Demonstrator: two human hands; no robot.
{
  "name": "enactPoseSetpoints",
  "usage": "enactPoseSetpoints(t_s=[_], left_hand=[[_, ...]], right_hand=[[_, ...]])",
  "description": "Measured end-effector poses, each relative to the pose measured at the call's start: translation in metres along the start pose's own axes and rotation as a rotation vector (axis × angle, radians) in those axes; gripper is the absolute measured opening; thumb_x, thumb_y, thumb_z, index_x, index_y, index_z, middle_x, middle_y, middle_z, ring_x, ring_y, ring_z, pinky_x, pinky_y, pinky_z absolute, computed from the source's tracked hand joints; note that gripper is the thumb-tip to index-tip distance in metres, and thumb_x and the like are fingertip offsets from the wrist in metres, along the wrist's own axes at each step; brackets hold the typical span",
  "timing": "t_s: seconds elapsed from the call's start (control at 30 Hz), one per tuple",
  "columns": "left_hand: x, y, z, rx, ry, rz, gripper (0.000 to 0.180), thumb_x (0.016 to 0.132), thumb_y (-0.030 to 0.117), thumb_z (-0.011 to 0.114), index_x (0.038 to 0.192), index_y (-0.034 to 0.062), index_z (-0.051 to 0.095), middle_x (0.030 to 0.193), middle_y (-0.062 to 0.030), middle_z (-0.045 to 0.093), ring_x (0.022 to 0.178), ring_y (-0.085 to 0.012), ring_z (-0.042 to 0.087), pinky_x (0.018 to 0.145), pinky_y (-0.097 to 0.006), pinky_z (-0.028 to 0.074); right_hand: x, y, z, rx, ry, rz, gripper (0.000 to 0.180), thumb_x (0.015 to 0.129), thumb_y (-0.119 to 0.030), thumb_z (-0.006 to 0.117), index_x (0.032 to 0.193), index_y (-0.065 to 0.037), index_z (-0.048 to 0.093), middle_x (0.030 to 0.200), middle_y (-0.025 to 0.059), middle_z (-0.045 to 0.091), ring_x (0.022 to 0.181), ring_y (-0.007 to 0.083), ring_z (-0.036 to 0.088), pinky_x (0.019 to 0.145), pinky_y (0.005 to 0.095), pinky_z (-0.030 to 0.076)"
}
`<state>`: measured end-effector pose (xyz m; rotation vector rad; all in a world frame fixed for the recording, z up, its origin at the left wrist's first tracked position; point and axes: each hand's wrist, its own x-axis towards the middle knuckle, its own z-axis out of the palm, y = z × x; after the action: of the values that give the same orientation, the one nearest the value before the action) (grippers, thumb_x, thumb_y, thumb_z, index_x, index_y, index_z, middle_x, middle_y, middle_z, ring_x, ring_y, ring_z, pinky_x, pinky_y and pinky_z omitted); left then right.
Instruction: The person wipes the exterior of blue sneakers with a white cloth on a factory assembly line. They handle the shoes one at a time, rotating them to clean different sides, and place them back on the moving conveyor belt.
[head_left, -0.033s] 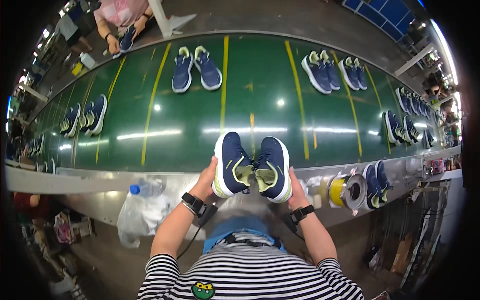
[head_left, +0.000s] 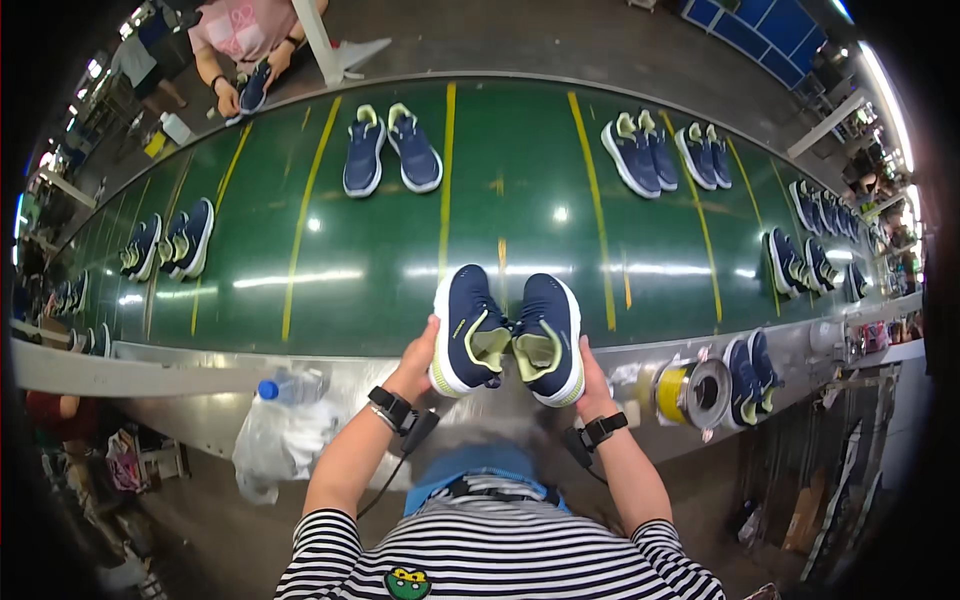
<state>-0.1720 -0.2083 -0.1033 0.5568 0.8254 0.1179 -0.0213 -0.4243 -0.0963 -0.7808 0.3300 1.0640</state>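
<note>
My left hand [head_left: 416,364] grips a navy sneaker [head_left: 466,318] by its outer side, around the white and lime sole near the heel. In my right hand [head_left: 594,384] is the matching navy sneaker [head_left: 548,312], held the same way from the right. Both shoes are side by side, toes pointing away from me and tilted toward each other, their pale lime linings showing. They are over the near edge of a green conveyor belt [head_left: 390,250]. My fingers under the soles are hidden.
Several navy sneakers stand in pairs on the belt, one pair [head_left: 415,155] straight ahead. On the metal ledge [head_left: 215,408] are a blue-capped bottle [head_left: 285,386], clear plastic bags [head_left: 275,440], a yellow tape roll [head_left: 690,392] and another pair [head_left: 752,375]. Across the belt, a person [head_left: 245,40] handles a shoe.
The view has tipped slightly, so the belt and its shoes sit a little lower in it. My hands keep the same hold on both sneakers.
</note>
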Motion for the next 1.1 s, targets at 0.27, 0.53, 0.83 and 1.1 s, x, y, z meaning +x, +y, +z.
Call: enactPoseSetpoints(t_s=[0.27,0.53,0.83,1.1], left_hand=[[0.125,-0.020,0.085,0.722,-0.271,0.539,0.051,0.091,0.038,0.037,0.123,-0.0007,0.038,0.121,-0.0144,0.045,0.112,-0.0223,0.043,0.097,-0.034,0.031],[0.036,-0.024,0.009,1.108,-0.175,0.340,0.064,0.087,0.042,0.044,0.130,-0.0041,0.029,0.132,-0.0237,0.034,0.124,-0.0295,0.033,0.101,-0.034,0.027],[-0.244,0.044,-0.134,0.874,-0.180,0.304,0.037,0.086,0.024,0.054,0.117,0.0040,0.052,0.109,-0.0057,0.057,0.103,-0.0126,0.050,0.090,-0.027,0.038],[-0.302,0.166,-0.271,1.098,0.411,0.576,0.040,0.081,0.029,0.058,0.113,0.0058,0.053,0.094,-0.0082,0.058,0.090,-0.0176,0.054,0.080,-0.029,0.043]], right_hand=[[0.105,-0.048,-0.021,-0.701,0.106,-0.540,0.052,0.092,-0.025,0.043,0.134,-0.003,0.023,0.135,0.0095,0.032,0.121,0.0206,0.033,0.099,0.0295,0.026],[0.114,-0.035,-0.005,-1.307,0.412,-0.774,0.056,0.086,-0.022,0.051,0.131,0.002,0.028,0.126,0.0190,0.038,0.115,0.0317,0.038,0.097,0.0375,0.028],[0.052,0.050,0.132,-0.936,-0.386,-0.712,0.020,0.089,-0.009,0.047,0.106,0.001,0.051,0.097,0.0052,0.053,0.086,0.0117,0.050,0.080,0.0242,0.040],[-0.033,0.172,0.296,-1.042,-0.830,-0.624,0.025,0.083,-0.011,0.058,0.104,0.001,0.051,0.093,0.0056,0.054,0.082,0.0133,0.054,0.079,0.0258,0.043]])
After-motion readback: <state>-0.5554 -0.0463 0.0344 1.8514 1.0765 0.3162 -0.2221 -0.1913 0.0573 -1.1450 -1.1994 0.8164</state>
